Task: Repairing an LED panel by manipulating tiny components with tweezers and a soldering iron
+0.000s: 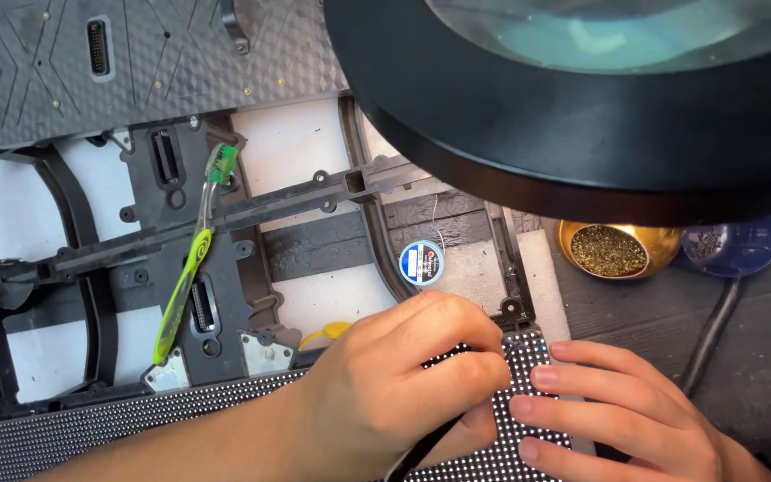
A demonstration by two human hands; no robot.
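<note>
Both hands work on the dotted black LED matrix panel (501,428) lying at the desk's near edge. Left hand (403,384) is curled closed around a thin dark tool, only partly visible, tip pressed to the panel; right hand (626,419) lies open, fingers flat, steadying it. Good practice: keep that brace firm and the tip under the round black magnifier lamp (582,98).
</note>
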